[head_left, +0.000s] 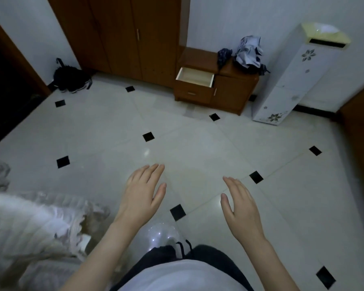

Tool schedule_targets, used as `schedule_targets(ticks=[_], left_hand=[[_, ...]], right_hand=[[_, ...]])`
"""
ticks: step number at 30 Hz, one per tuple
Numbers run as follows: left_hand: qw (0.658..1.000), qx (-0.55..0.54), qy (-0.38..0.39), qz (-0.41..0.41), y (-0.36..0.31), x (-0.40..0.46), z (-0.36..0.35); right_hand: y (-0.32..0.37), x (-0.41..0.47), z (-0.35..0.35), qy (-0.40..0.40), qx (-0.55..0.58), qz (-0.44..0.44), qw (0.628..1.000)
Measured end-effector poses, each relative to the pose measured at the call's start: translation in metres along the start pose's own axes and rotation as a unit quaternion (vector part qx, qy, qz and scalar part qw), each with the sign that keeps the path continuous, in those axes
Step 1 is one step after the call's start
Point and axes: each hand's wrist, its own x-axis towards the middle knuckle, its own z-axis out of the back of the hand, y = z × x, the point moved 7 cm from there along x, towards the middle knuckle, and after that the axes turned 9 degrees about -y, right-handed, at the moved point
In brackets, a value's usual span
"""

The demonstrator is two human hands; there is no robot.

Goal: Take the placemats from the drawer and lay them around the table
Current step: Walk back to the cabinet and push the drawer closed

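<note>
The inside of the open drawer [194,77] is being hidden by its front; the white frilled cloth [27,225] is being blurred and cut off at the left edge

No legible text, labels, brands, numbers or signs anywhere in view.

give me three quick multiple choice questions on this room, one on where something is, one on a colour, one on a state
1. Where are the crumpled clothes?
A. on the small cabinet
B. in the drawer
C. on the floor

2. What colour are the small floor insets?
A. red
B. black
C. white

3. What state is the top drawer in?
A. shut
B. removed
C. pulled open

Answers: 1 A, the clothes lie on the cabinet top. 2 B, dark diamonds sit between pale tiles. 3 C, its pale inside shows; left hand and right hand hold nothing.
</note>
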Motion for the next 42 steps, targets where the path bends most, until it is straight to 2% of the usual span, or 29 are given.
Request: schedule_targets(ticks=[11,17,24,34,42], left_hand=[[0.999,-0.007,0.039,0.013,0.051,0.157,-0.053],[0.999,0.001,0.027,0.030,0.077,0.294,-0.070],[1.000,0.000,0.026,0.012,0.086,0.441,-0.078],[0.998,-0.037,0.047,0.002,0.131,0.587,-0.130],[0.995,-0.039,0.063,-0.068,0.186,0.756,-0.174]], right_hand=[[0.007,0.179,-0.069,0.031,-0.001,-0.013,0.999],[0.003,0.327,-0.102,0.035,0.018,0.003,0.999],[0.013,0.468,-0.118,0.024,0.013,0.034,0.999],[0.003,0.602,-0.167,0.018,0.003,-0.005,1.000],[0.008,0.751,-0.220,-0.008,-0.010,-0.054,0.998]])
